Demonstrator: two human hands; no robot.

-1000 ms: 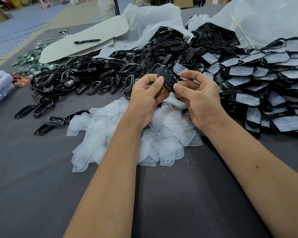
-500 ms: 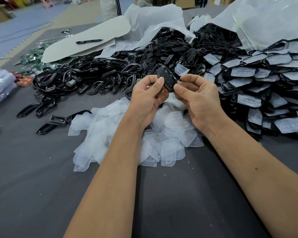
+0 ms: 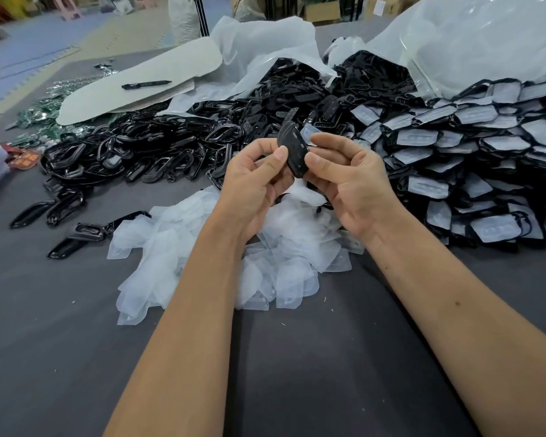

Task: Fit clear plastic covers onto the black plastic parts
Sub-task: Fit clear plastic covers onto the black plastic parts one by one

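Compared with a second ago, the oval black plastic part (image 3: 292, 151) sits much the same between the two hands, raised above the desk (image 3: 60, 342), though the thumbs have shifted a little closer along its edge. The left hand (image 3: 252, 187) pinches the part's near side with thumb and curled fingers (image 3: 279, 152); the right hand (image 3: 349, 181) grips the other side, its fingers wrapped behind. A small clear plastic cover (image 3: 306, 133) shows at the part's top edge behind the right forefinger, and it seems to lie against the part, though the view is too poor to say whether it is seated. Directly below the hands lies the loose heap of clear plastic covers (image 3: 202, 247) on the dark grey desk. Beyond them spreads the pile of bare black plastic parts (image 3: 145, 152), spilling from an opened white plastic bag (image 3: 265, 48). To the right, a second crumpled clear plastic bag (image 3: 473, 42) lies open over more black pieces, and just before it sits the stack of black parts with covers fitted (image 3: 473, 159).
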